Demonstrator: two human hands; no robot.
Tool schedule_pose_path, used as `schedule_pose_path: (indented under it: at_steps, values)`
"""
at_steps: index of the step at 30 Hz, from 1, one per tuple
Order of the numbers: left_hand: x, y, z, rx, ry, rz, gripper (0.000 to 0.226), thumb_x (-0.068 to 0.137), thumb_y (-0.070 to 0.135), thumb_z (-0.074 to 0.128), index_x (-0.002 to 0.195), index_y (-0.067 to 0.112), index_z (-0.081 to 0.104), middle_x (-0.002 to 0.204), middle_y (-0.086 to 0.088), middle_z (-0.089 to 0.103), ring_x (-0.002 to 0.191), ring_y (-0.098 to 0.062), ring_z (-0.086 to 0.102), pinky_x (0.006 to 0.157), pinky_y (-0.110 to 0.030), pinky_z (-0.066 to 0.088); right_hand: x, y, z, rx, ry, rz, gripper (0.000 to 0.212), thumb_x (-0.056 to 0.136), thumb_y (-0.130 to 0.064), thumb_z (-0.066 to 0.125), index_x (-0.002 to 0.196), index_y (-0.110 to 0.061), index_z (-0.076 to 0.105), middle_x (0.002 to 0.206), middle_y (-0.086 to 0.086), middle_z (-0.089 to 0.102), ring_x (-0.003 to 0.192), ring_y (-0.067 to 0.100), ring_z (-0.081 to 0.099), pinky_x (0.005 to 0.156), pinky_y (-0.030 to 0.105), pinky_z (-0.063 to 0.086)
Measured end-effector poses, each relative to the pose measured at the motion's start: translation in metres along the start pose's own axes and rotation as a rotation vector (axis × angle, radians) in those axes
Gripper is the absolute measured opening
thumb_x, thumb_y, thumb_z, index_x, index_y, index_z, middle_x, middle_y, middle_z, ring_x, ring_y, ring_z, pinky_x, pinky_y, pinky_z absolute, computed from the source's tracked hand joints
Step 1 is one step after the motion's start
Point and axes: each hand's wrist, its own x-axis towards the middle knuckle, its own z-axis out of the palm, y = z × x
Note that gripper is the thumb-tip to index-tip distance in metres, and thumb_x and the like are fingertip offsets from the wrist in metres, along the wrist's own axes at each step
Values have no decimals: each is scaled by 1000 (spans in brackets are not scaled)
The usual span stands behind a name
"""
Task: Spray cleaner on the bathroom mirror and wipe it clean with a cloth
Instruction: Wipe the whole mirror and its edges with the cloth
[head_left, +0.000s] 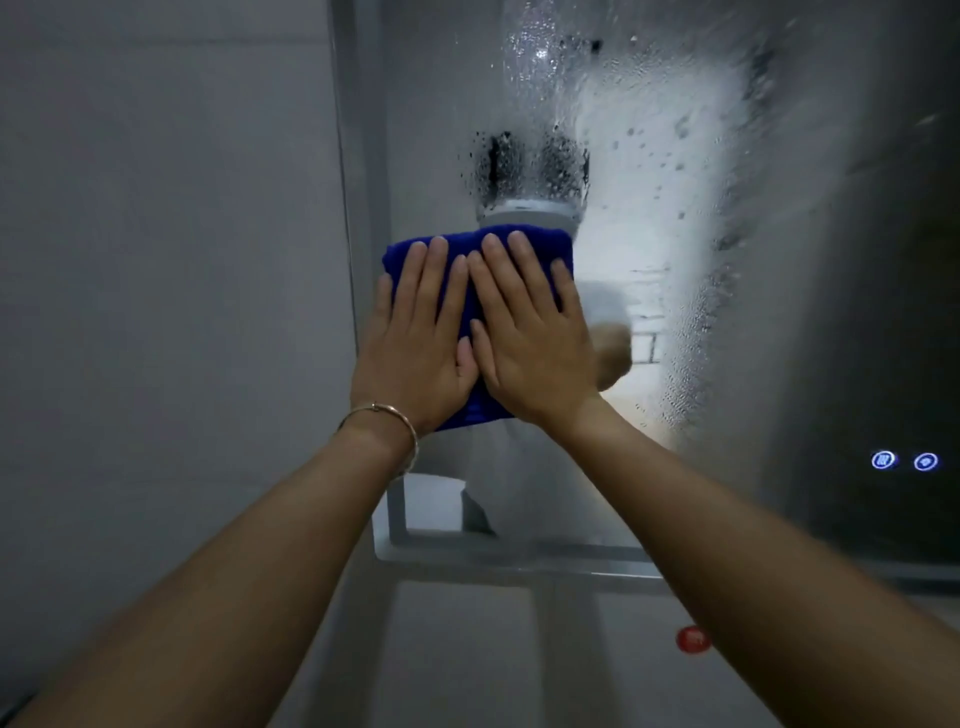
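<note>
A folded blue cloth (545, 249) lies flat against the bathroom mirror (779, 260) near its left edge. My left hand (415, 343) and my right hand (530, 338) press on the cloth side by side, fingers straight and pointing up. A thin bracelet circles my left wrist. The glass above and to the right of the cloth is covered in spray droplets and white foamy streaks. No spray bottle is in view.
A grey tiled wall (156, 260) fills the left. Two lit touch buttons (904, 461) glow at the mirror's lower right. The mirror's bottom edge (519, 556) runs below my arms, and a small red round mark (693, 639) sits on the wall under it.
</note>
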Motion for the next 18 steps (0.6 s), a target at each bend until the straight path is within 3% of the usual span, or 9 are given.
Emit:
schedule_pose_path:
  at_steps: [6,12,18]
  values:
    - [13,22,2,-42,39,-50,71,85,31,24,145,0,3,153,-24,14,142,-37,12,113,-53,7,0,22,-5,23,24,-78,49,95,-27,41,140,-6,45,146,11,44,137,27,38,112,44,26]
    - [40,77,2,-84,93,8,68,89,34,25,147,2,11,154,-20,15,143,-33,12,113,-50,2,-15,82,-24,-18,24,-30,50,98,-27,32,142,-6,41,148,13,41,139,25,29,115,42,19]
    - [47,111,5,-27,71,17,66,91,35,25,147,3,10,155,-17,14,143,-31,12,114,-51,8,-30,113,-33,-46,41,-20,49,97,-26,34,142,-6,41,147,14,41,138,27,30,116,40,16]
